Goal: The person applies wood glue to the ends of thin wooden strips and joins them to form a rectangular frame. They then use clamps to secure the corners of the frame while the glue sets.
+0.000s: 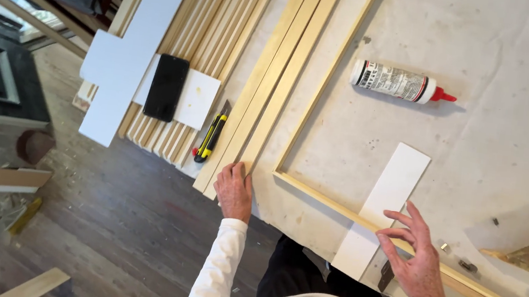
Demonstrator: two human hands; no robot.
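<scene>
White-sleeved, the left hand (234,190) rests palm down on the near ends of the loose wood strips (270,83) at the near edge of the workbench (517,84), fingers flat and closed around nothing. Those pale strips run side by side away across the bench.

Open as well, the right hand (414,260) has its fingers spread, the fingertips (390,234) touching the near rail of a thin wooden frame (326,76) just where a white board strip (386,199) lies across that rail; it grasps neither one. One end of the white strip hangs over the near bench edge.

Inside the frame, toward the far side, a wood glue bottle (397,82) with a red cap lies on its side. Just left of the loose strips sits a yellow and black utility knife (210,139). Further left, a black phone (166,87) rests on a white square panel (197,99) atop a stack of wood slats, beside a long white board (136,48).
</scene>
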